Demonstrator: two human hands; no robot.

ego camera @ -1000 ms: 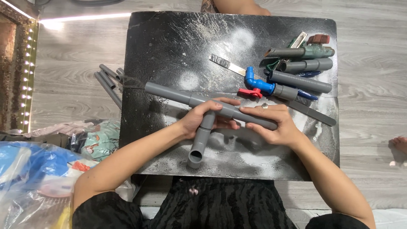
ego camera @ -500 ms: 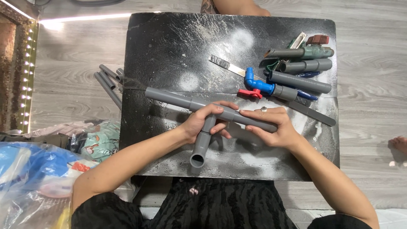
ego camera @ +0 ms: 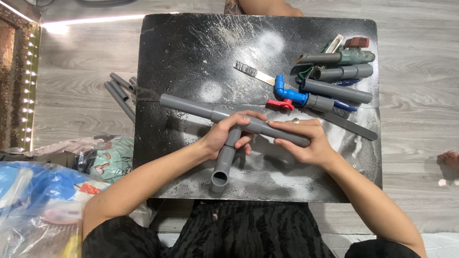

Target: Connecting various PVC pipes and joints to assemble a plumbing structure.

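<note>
A grey plastic T-shaped pipe assembly (ego camera: 217,114) is lying across the middle of a black, dust-streaked counter (ego camera: 181,43), its long run slanting from upper left to lower right and its short branch pointing toward the person. The person's left hand (ego camera: 227,136) is grasping the tee joint, fingers curling around the branch. The right hand (ego camera: 306,141) is gripping the right end of the long pipe, pressing it against the counter. Near the counter's upper right corner, a blue plastic valve with a red handle (ego camera: 287,97) is sitting beside several loose grey pipe pieces (ego camera: 342,72) and a flat metal blade (ego camera: 253,72). More grey pipe lengths (ego camera: 119,91) are lying on the wooden floor (ego camera: 76,62) to the left.
</note>
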